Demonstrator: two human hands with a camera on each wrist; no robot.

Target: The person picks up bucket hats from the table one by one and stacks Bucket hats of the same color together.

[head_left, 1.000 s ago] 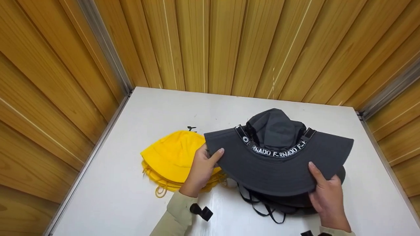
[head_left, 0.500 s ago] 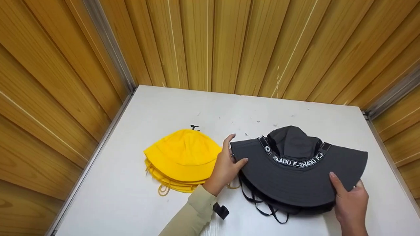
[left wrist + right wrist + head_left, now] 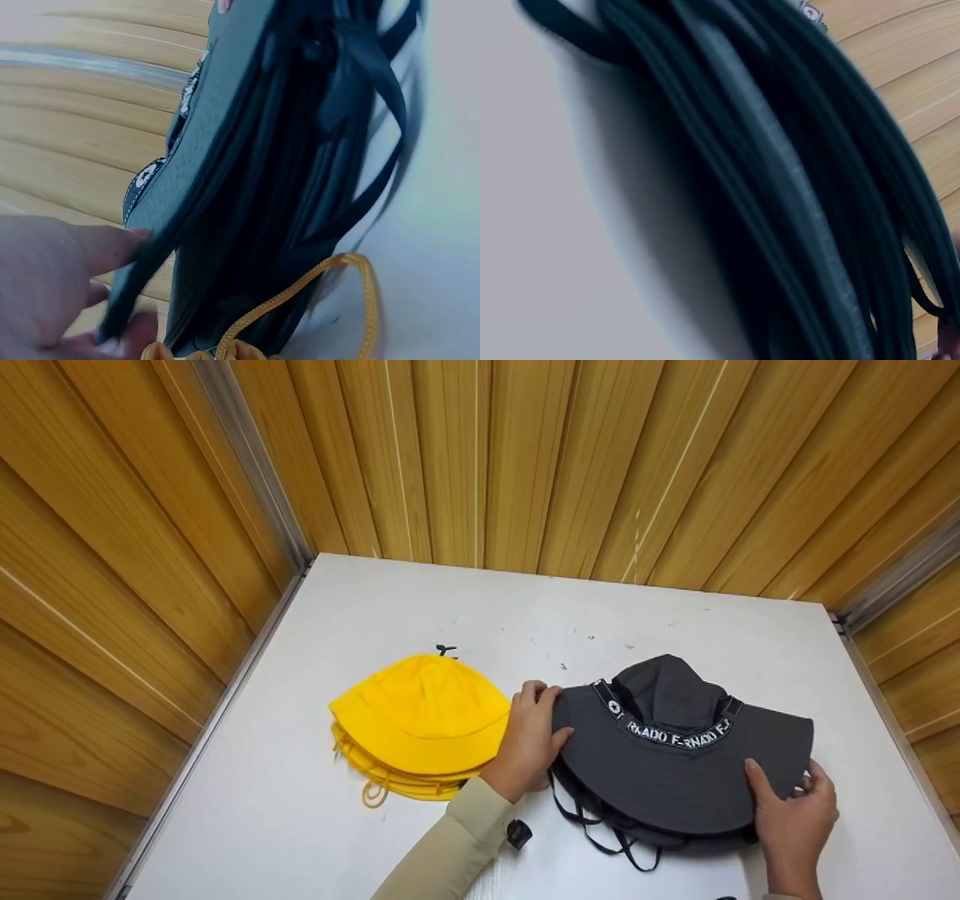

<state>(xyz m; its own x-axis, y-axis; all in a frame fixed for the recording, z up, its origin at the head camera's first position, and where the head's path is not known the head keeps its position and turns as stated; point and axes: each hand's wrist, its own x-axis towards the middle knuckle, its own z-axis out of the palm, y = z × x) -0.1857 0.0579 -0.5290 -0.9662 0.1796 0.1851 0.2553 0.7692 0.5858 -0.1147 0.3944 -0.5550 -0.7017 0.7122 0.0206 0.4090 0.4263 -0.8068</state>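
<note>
A dark grey wide-brimmed hat [image 3: 660, 784] with a lettered black band lies on top of a stack of dark hats, crown toward the back. My left hand [image 3: 527, 742] pinches the left edge of its brim; in the left wrist view the thumb is on one face and fingertips [image 3: 139, 334] are on the other. On the right, my right hand [image 3: 797, 814] holds the brim's edge, thumb on top and fingers beneath. Layered brims [image 3: 780, 180] of the stack fill the right wrist view. Black cords [image 3: 611, 844] trail out at the front of the stack.
A stack of yellow hats [image 3: 420, 712] sits left of the grey one, close by my left wrist, with yellow cord [image 3: 285, 296] loops sticking out. The white table [image 3: 262, 810] is bounded by wood-panelled walls [image 3: 510, 465] at the back and sides.
The grey hat has come down and to the right onto the dark stack, both hands moving with it. Lately the brim shifted slightly left at its right side, and my left fingers closed in on its edge.
</note>
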